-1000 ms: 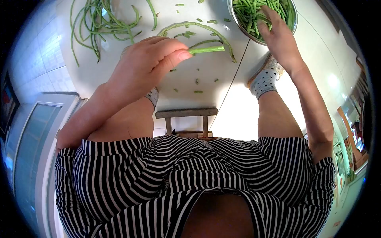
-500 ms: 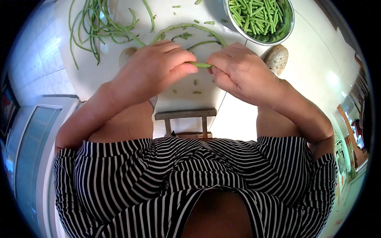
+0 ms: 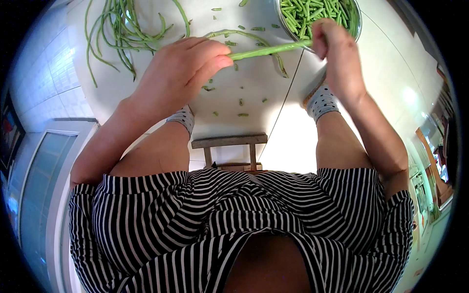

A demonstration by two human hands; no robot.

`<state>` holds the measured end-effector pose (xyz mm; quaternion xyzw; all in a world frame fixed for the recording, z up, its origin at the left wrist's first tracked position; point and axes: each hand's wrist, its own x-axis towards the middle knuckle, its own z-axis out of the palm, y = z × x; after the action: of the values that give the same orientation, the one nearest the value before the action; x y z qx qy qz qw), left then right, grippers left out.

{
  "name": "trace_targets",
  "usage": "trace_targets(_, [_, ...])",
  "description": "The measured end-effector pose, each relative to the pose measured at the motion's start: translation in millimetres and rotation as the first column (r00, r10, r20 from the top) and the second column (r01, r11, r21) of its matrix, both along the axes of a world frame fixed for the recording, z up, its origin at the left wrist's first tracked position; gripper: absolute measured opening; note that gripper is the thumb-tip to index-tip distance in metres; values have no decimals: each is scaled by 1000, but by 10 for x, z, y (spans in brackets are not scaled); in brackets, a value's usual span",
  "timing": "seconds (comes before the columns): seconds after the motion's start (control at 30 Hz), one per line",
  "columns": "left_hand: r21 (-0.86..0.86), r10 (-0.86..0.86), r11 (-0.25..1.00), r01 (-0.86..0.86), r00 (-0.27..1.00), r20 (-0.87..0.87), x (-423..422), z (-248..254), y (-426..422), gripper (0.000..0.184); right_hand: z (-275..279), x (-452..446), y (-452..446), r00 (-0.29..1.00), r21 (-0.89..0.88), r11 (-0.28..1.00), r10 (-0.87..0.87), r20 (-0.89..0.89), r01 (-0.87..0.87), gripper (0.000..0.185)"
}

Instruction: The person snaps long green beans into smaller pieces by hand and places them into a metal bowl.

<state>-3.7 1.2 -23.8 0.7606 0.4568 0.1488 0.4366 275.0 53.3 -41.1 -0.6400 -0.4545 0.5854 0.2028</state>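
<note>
A long green bean (image 3: 266,50) stretches between both hands above the floor. My left hand (image 3: 183,68) pinches its left end between thumb and fingers. Its other end is in the closed fingers of my right hand (image 3: 337,53), slightly blurred, at the near rim of a metal bowl (image 3: 359,31). Cut bean pieces (image 3: 312,14) fill part of the bowl. Behind my left hand lies a tangled pile of long beans (image 3: 119,29). A paler, curved bean (image 3: 280,62) rests on the floor beyond the held one.
Small bean scraps (image 3: 243,115) are scattered over the pale tiled floor (image 3: 234,97). A low wooden stool (image 3: 229,140) shows between my legs. My feet, in dotted socks (image 3: 322,101), stand on either side. A white-framed panel (image 3: 53,146) is at the left.
My hands met over a short bean length, then my right hand moved away to the right, up to the bowl. A longer stretch of bean now shows between them.
</note>
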Motion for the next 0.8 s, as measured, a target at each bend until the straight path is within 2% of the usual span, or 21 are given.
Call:
trace_targets(0.03, [0, -2, 1000, 2, 1000, 0, -8, 20, -19, 16, -102, 117, 106, 998, -13, 999, -47, -37, 47, 29])
trace_targets(0.07, [-61, 11, 998, -13, 1000, -23, -16, 52, -50, 17, -171, 328, 224, 988, 17, 993, 111, 104, -113, 32])
trace_targets(0.13, [-120, 21, 992, -27, 999, -46, -16, 59, -68, 18, -426, 480, 252, 875, 252, 871, 317, 366, -421, 37])
trace_targets(0.17, [-108, 17, 994, -22, 999, -42, -14, 54, -72, 19, -397, 451, 237, 875, 250, 872, 317, 367, -421, 37])
trace_targets(0.23, [-95, 14, 995, -18, 999, -38, -10, 50, -73, 19, -287, 337, 174, 685, 339, 684, 322, 654, -645, 41])
trace_targets(0.27, [-88, 4, 996, -8, 999, -38, -6, 49, -69, 19, -174, 262, 136, 684, 339, 684, 323, 654, -646, 41])
trace_targets(0.3, [-81, -5, 997, 2, 999, -40, -3, 50, -69, 20, -25, 172, 88, 774, 353, 699, 476, 418, -621, 38])
trace_targets(0.33, [-82, -5, 997, 2, 999, -41, 6, 49, -75, 20, 74, 83, 40, 796, 358, 719, 588, 145, -596, 35])
trace_targets(0.37, [-72, -23, 997, 19, 997, -67, 21, 46, -83, 20, 110, -14, -6, 797, 358, 720, 587, 143, -595, 35])
trace_targets(0.43, [-61, -44, 997, 38, 995, -90, 43, 45, -82, 19, 152, -151, -82, 604, 612, 270, 666, 439, -743, 18])
trace_targets(0.47, [-60, -54, 997, 50, 996, -76, 51, 48, -79, 20, 161, -150, -114, 603, 611, 270, 665, 441, -744, 18])
trace_targets(0.53, [-61, -63, 996, 60, 996, -62, 55, 55, -73, 20, 160, -152, -183, 495, 452, 288, 742, 452, -844, 14])
trace_targets(0.6, [-59, -81, 995, 78, 995, -53, 50, 62, -59, 20, 174, -154, -202, 512, 450, 317, 747, 423, -835, 12])
trace_targets(0.7, [-116, -16, 993, 5, 996, -92, -39, -41, -56, 20, 183, -94, -176, 557, 423, 393, 730, 397, -817, 11])
trace_targets(0.73, [-112, -19, 994, 9, 996, -91, -53, -43, -40, 20, 174, -54, -161, 635, 445, 468, 672, 381, -763, 13])
trace_targets(0.77, [-126, 20, 992, -25, 999, -40, -59, -36, -27, 20, 169, -32, -156, 706, 465, 539, 608, 362, -703, 15])
trace_targets(0.8, [-143, 61, 988, -59, 998, 9, -53, -19, -17, 19, 160, -36, -177, 707, 465, 540, 607, 363, -702, 15])
